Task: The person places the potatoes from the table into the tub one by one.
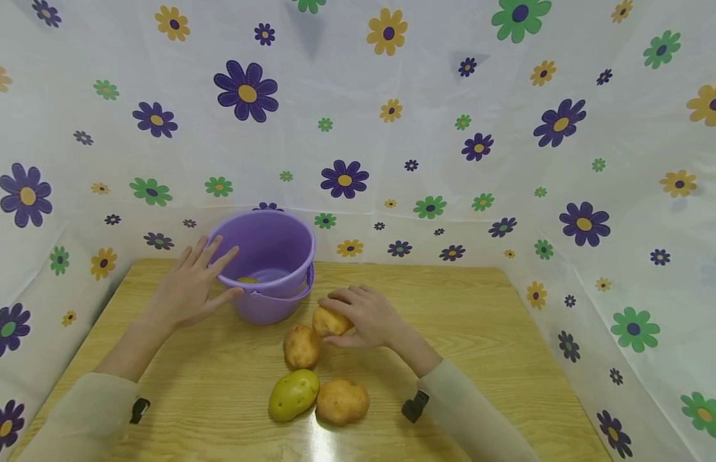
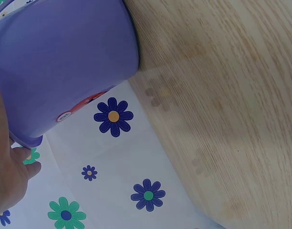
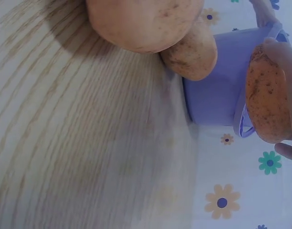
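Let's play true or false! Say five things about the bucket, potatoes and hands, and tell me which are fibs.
1. The left hand is at the bucket rim. True.
2. The bucket lies on its side. False: it stands upright.
3. The right hand holds a potato. True.
4. The green item is in the bucket. False: it lies on the table.
5. The bucket is red all over. False: it is mostly purple.
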`<state>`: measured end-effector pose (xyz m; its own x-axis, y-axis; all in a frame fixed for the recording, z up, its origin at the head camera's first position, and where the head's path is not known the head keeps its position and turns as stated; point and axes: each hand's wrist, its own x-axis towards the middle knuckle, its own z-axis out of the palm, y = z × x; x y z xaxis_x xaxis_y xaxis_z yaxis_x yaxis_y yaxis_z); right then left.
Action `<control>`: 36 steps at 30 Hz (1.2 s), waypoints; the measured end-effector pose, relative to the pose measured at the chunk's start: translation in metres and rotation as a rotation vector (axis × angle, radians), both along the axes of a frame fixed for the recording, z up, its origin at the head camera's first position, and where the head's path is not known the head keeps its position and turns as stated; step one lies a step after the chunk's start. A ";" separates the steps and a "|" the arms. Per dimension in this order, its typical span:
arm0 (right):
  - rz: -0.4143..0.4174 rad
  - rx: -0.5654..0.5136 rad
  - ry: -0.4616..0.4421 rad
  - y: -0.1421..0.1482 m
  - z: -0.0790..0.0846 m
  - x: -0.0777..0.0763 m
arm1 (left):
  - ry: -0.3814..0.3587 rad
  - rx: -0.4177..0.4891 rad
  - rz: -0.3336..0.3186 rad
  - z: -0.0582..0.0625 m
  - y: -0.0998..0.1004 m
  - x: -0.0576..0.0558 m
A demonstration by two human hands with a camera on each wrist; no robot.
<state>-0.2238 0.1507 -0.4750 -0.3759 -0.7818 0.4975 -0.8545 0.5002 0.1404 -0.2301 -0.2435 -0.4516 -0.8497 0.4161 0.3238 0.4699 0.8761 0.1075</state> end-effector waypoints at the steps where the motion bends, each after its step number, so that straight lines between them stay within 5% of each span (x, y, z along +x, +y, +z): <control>1: -0.001 -0.004 -0.002 0.000 0.001 0.000 | -0.004 -0.002 0.003 0.000 0.000 0.000; 36: 0.059 -0.092 0.054 -0.018 0.043 -0.021 | 0.011 0.007 -0.008 0.002 0.000 0.001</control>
<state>-0.2452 0.1331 -0.4318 -0.3014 -0.7517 0.5866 -0.8753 0.4621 0.1423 -0.2294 -0.2432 -0.4497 -0.8426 0.4206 0.3364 0.4784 0.8714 0.1087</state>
